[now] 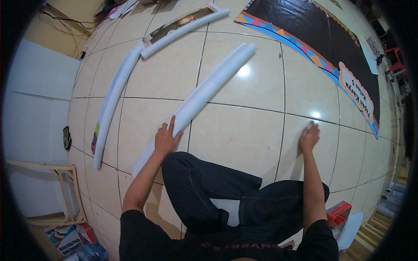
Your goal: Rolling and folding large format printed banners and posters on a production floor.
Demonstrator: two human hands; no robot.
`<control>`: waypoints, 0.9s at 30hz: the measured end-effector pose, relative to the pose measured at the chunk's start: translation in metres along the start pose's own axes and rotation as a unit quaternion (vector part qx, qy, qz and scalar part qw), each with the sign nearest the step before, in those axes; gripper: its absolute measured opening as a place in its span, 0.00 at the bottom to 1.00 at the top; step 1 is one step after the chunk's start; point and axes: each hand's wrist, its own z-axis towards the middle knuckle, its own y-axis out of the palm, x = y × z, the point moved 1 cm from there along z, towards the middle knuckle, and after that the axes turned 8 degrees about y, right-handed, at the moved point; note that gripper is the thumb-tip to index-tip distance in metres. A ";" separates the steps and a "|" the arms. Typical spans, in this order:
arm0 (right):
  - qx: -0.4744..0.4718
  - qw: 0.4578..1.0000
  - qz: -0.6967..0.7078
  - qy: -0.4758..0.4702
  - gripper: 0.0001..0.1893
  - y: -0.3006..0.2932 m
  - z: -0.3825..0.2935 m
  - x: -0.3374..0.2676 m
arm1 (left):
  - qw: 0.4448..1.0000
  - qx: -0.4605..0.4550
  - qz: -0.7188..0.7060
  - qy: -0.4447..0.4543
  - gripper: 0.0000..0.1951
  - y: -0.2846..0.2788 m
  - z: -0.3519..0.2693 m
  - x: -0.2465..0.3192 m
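A long white rolled sheet (214, 81) lies diagonally on the tiled floor before my crossed legs. Over its lower part is my left hand (166, 138), fingers and thumb lying across the roll and holding it. The roll's near end passes beside my left forearm. My right hand (309, 137) is off to the right, low over bare tiles, with no object visible in it. Its fingers are blurred and bunched, so their exact pose is unclear. Further left lies a second, thinner roll (112, 107) with a coloured print along one edge.
A partly rolled printed sheet (187, 31) lies ahead. At far right spreads a dark banner (303, 32) with a bunting border and a lettered sign. A wooden frame (70, 192) stands at left, near white panels (39, 71). A red box (339, 213) sits beside my right knee.
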 end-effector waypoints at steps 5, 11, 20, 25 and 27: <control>-0.051 0.981 -0.021 -0.186 0.27 0.014 -0.095 -0.097 | 0.997 0.003 -0.028 -0.066 0.37 -0.001 0.037 0.013; -0.015 0.980 0.050 -0.194 0.27 -0.003 -0.109 -0.115 | 0.989 0.001 -0.075 -0.124 0.37 0.007 0.155 0.029; -0.030 0.982 0.052 -0.178 0.28 0.001 -0.103 -0.121 | 0.970 0.120 -0.188 -0.099 0.47 -0.008 0.342 0.038; -0.041 0.981 0.054 -0.181 0.28 0.001 -0.101 -0.119 | 0.999 0.042 0.026 -0.021 0.47 -0.001 0.249 0.069; -0.049 0.978 0.061 -0.193 0.28 0.001 -0.101 -0.120 | 0.998 0.047 0.045 -0.023 0.43 0.003 0.194 0.061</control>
